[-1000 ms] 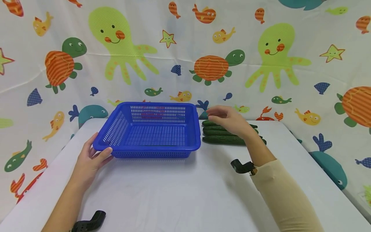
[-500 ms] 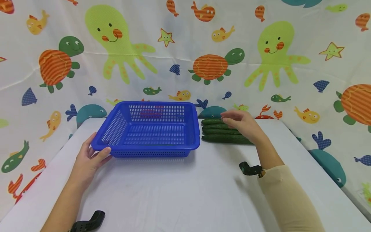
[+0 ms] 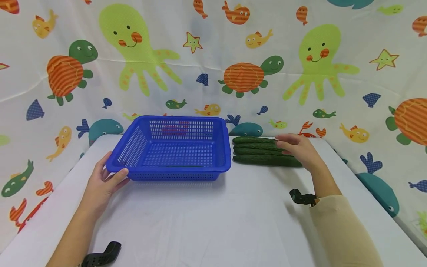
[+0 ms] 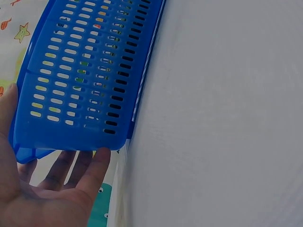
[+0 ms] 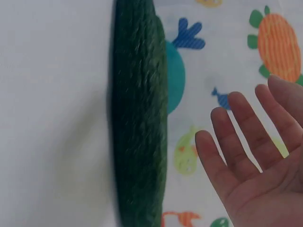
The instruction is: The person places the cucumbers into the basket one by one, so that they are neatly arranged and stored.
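A blue plastic basket (image 3: 176, 170) with slotted walls sits left of centre, its near side raised a little toward me. My left hand (image 3: 101, 185) holds its near left corner, thumb at the rim and fingers beneath, as the left wrist view of the basket wall (image 4: 71, 94) shows. A sliver of dark green shows just inside the near rim. Several green cucumbers (image 3: 263, 160) lie side by side right of the basket. Over their right ends hovers my right hand (image 3: 301, 150), holding nothing. In the right wrist view its fingers (image 5: 246, 127) are extended beside a cucumber (image 5: 137, 118).
A white cloth covers the table (image 3: 200, 222). Behind and at the sides hangs a white curtain (image 3: 213, 37) printed with sea animals. Each wrist wears a black camera mount, the right one (image 3: 301, 197) just below a beige sleeve (image 3: 343, 226) cuff.
My right hand has moved to the right and slightly lower, from the cucumbers' left ends near the basket to over their right ends. The left hand and the basket stay in place.
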`<state>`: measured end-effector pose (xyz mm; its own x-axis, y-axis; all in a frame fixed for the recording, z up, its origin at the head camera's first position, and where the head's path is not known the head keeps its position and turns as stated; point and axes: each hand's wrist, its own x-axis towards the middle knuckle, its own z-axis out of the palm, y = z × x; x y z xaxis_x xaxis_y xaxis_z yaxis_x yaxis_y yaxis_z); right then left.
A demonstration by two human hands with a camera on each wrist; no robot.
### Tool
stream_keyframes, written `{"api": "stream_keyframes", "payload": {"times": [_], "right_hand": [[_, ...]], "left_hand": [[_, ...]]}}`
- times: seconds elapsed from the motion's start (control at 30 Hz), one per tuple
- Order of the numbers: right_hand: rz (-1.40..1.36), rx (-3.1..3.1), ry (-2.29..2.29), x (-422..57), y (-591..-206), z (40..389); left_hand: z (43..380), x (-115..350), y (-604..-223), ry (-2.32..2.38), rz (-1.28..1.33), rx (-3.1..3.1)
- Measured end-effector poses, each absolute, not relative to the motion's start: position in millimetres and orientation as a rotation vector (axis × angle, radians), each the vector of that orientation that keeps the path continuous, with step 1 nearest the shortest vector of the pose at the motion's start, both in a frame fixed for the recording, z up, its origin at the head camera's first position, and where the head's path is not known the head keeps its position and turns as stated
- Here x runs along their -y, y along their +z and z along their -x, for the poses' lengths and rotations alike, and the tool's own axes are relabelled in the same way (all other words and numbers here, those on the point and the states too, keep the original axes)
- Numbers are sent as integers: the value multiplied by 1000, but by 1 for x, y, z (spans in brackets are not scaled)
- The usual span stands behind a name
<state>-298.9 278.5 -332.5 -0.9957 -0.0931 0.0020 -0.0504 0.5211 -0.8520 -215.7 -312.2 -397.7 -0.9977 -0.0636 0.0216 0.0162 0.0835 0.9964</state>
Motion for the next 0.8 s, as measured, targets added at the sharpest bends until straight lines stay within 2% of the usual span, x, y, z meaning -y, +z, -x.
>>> {"api": "stream_keyframes", "payload": {"times": [0.57, 0.8], "right_hand": [[-136, -2885, -1384, -311, -358, 291], [-47, -2952, -1237, -310, -369, 294]], "left_hand": [[216, 312, -398, -2060, -63, 2307], [216, 313, -400, -2090, -51, 2272]]}}
